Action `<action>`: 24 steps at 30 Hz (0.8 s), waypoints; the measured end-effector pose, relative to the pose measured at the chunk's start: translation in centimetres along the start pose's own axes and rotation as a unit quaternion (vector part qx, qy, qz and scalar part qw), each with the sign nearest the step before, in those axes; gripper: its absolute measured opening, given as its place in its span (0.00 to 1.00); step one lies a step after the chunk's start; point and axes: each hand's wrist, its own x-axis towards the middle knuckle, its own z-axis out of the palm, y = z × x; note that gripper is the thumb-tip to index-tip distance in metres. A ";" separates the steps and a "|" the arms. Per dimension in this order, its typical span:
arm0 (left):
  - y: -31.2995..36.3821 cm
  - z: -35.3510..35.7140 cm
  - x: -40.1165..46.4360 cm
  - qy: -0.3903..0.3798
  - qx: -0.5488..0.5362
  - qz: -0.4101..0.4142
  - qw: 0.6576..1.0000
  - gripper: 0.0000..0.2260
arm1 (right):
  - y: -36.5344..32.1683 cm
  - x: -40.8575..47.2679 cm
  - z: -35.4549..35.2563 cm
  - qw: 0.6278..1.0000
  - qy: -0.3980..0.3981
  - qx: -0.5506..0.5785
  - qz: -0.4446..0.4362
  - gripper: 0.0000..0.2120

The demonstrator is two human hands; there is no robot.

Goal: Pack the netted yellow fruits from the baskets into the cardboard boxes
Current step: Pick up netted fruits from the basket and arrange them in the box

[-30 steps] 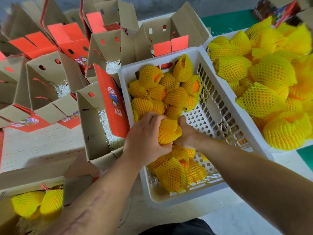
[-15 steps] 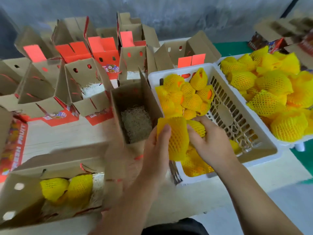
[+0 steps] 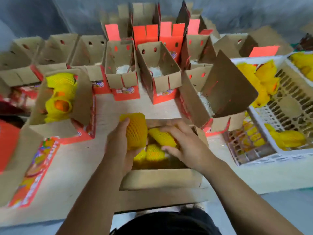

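Note:
My left hand grips a netted yellow fruit upright over the near cardboard box. My right hand holds a second netted fruit low inside that same box, fingers curled over it. Two more netted fruits lie in the box beneath the hands. The white plastic basket at the right holds several netted fruits. Another box at the left contains netted fruits.
Several open cardboard boxes with red flaps stand in rows across the back of the table, some with white shredded padding. A tilted open box sits between my box and the basket. A second basket lies far right.
Both hands carried fruits from the white basket leftward to the near box. The view swung left, so the basket now lies at the right edge.

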 end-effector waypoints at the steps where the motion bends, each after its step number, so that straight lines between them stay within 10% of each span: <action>1: 0.3 -1.6 0.3 0.006 -0.013 0.000 1.000 0.17 | 0.7 0.9 1.0 0.997 -0.070 -0.026 0.006 0.26; 6: 0.1 -5.1 -0.3 -0.049 0.039 0.008 0.998 0.22 | 4.1 4.0 5.9 0.898 -0.340 -0.254 0.115 0.30; 10: -0.4 -4.8 -0.9 -0.070 0.165 0.035 0.983 0.22 | 4.2 5.7 6.5 0.834 -0.408 -0.360 0.093 0.30; 15: -1.1 -3.9 -0.1 -0.074 0.199 0.026 0.977 0.29 | -0.8 5.3 4.1 0.970 -0.134 0.045 0.196 0.18; 18: -1.2 -2.4 -0.4 -0.143 0.141 -0.011 0.980 0.33 | -4.7 5.0 4.2 0.873 -0.100 0.384 0.285 0.16; 21: 0.2 -2.5 0.9 -0.122 0.141 0.068 0.980 0.34 | -5.8 5.4 3.7 0.883 -0.052 0.382 0.268 0.14; 24: 1.4 -5.2 3.1 0.011 0.424 0.353 0.834 0.14 | -4.9 5.7 2.3 0.920 -0.045 0.314 0.230 0.25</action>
